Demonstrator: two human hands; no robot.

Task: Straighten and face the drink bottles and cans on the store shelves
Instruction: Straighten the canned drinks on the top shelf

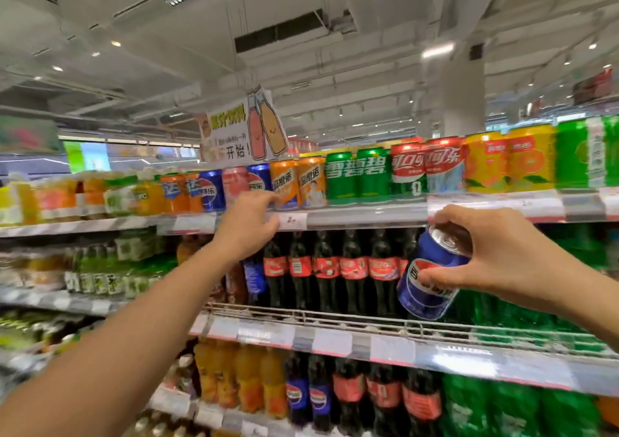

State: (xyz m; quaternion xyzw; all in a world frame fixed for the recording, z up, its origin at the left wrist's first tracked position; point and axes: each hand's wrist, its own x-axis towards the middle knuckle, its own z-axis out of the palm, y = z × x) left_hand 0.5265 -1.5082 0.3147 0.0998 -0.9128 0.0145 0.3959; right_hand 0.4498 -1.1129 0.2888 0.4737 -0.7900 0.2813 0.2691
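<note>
My right hand [499,255] grips a blue Pepsi can [432,272], tilted, in front of the second shelf and below the top shelf's edge. My left hand [249,222] reaches up to the top shelf [368,214]; its fingers lie at the base of a pink can [234,182] and a blue Pepsi can [259,177], next to two orange cans [298,182]. Whether it holds one I cannot tell. Green Sprite cans [356,175] and red Coca-Cola cans [425,165] stand further right.
Yellow orange-drink cans [509,162] and green cans [582,155] fill the top shelf's right end. Cola bottles [335,269] line the second shelf behind a wire rail [335,316]. Orange, Pepsi, cola and green bottles fill the shelf below. A paper sign [241,135] stands above the cans.
</note>
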